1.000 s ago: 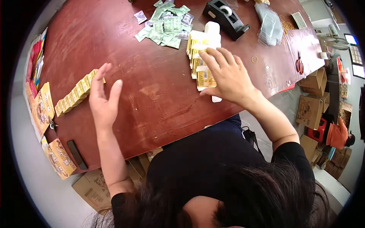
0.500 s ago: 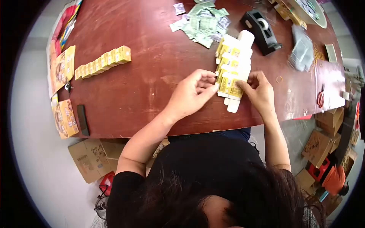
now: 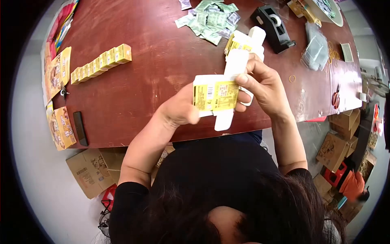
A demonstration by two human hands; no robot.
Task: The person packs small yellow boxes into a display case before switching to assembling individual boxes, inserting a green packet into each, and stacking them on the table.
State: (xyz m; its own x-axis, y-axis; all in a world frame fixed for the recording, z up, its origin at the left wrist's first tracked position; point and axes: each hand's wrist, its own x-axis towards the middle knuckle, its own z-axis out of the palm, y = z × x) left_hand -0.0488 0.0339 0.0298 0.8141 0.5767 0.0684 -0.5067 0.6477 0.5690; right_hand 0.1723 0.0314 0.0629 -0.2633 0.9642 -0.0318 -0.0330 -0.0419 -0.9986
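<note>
A flat yellow-and-white carton [image 3: 221, 96] with white flaps is held up between both hands, above the table's near edge. My left hand [image 3: 182, 106] grips its left side, thumb at the lower left corner and fingers hidden behind it. My right hand [image 3: 263, 83] pinches its upper right part between thumb and fingers. Just beyond lies the stack of flat cartons [image 3: 240, 40], partly covered by the held carton and my right hand. On the left side of the table stands a row of small yellow boxes [image 3: 101, 63].
Green and purple sachets [image 3: 213, 20] lie in a heap at the back, beside a black tape dispenser [image 3: 273, 28]. Clear plastic bags [image 3: 316, 48], rubber bands and red scissors [image 3: 336, 97] are on the right. A dark bar [image 3: 80, 128] and orange packets [image 3: 61, 126] are at left.
One flat carton has come off the stack and is now raised between both hands, nearer the body. My left hand has closed on its left side. The whole view has shifted slightly.
</note>
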